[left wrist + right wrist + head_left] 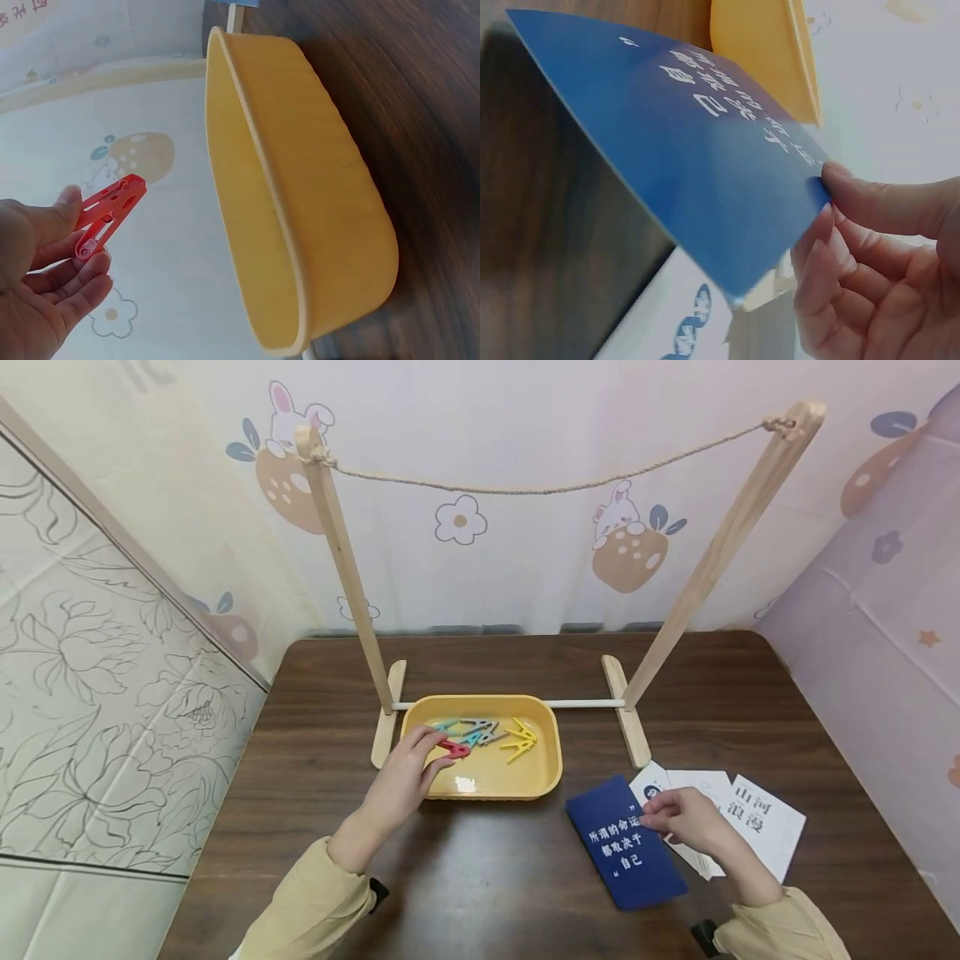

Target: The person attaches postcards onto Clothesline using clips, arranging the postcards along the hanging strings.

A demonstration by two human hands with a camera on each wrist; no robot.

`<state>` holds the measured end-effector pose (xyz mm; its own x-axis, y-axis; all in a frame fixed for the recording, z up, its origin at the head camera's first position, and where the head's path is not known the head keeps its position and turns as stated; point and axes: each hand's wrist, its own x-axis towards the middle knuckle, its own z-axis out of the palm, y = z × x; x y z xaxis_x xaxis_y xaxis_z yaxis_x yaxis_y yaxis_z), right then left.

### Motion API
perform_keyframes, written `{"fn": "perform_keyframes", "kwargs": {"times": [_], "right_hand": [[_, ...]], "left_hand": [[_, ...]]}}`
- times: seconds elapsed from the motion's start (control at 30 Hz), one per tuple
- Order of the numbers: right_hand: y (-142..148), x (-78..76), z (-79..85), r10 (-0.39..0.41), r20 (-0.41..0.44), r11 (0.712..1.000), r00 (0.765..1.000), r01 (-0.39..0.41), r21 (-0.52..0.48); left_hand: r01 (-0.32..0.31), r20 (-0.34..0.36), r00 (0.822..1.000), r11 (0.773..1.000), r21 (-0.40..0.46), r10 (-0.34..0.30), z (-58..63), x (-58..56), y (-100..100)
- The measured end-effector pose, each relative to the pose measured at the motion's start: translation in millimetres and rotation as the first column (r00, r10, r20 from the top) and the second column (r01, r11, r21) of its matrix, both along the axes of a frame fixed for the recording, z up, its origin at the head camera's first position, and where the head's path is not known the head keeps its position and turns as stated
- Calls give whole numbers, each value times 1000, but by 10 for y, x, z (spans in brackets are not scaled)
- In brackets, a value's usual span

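Between thumb and fingers, my left hand pinches a red clothespin over the yellow basin. In the left wrist view the red clothespin is held by its handle ends, beside the basin's wall. Several clothespins lie in the basin: yellow ones, plus grey and teal ones. My right hand pinches the edge of a dark blue card with white Chinese writing. The right wrist view shows the blue card tilted up off the table, thumb on top, fingers beneath.
White printed cards lie overlapping on the dark wooden table, beneath and beside my right hand. Behind the basin stands a wooden frame with two posts, a white crossbar and a slack rope strung across its top.
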<state>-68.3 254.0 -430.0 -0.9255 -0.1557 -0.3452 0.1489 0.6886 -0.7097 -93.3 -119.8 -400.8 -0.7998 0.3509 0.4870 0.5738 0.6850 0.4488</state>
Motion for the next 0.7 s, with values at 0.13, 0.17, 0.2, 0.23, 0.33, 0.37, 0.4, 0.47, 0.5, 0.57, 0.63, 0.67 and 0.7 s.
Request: {"fn": "perform_keyframes", "kwargs": {"times": [0.13, 0.17, 0.2, 0.23, 0.33, 0.37, 0.4, 0.47, 0.5, 0.57, 0.63, 0.67, 0.7], "right_hand": [[-21, -9, 113, 29, -30, 1000, 999, -29, 5], [-31, -12, 142, 33, -35, 999, 999, -32, 8], [-43, -15, 171, 38, -40, 999, 998, -38, 11], [-57, -19, 200, 43, -45, 999, 998, -42, 14], [-100, -31, 290, 71, -78, 997, 994, -68, 33], [-116, -37, 323, 84, -92, 996, 992, -80, 37], [-132, -44, 355, 97, -106, 995, 990, -93, 39], [-166, -61, 420, 128, -141, 991, 982, -123, 45], [-185, -70, 452, 139, -156, 990, 978, -134, 45], [-230, -85, 513, 160, -181, 987, 970, -153, 53], [-276, -105, 570, 180, -210, 983, 961, -170, 67], [-302, -118, 596, 188, -222, 981, 957, -175, 78], [-327, -130, 621, 195, -233, 980, 953, -179, 85]], "left_hand": [[8, -6, 1000, 1000, -30, -8, 40, -2, -48], [6, -8, 1000, 999, -38, -7, 51, -2, -59], [5, -9, 1000, 999, -46, -6, 63, -3, -69], [5, -12, 1000, 999, -52, -6, 75, -5, -79], [5, -17, 1000, 997, -71, -6, 128, -9, -106], [5, -18, 1000, 997, -79, -7, 144, -10, -116], [9, -17, 1000, 996, -87, -10, 164, -11, -125], [14, -15, 1000, 994, -107, -16, 202, -13, -145], [17, -14, 1000, 993, -117, -19, 216, -16, -155], [24, -19, 999, 991, -130, -27, 247, -25, -177], [29, -28, 999, 989, -146, -34, 281, -36, -199], [34, -33, 999, 988, -152, -39, 298, -40, -211], [38, -39, 998, 987, -159, -44, 314, -47, -222]]}}
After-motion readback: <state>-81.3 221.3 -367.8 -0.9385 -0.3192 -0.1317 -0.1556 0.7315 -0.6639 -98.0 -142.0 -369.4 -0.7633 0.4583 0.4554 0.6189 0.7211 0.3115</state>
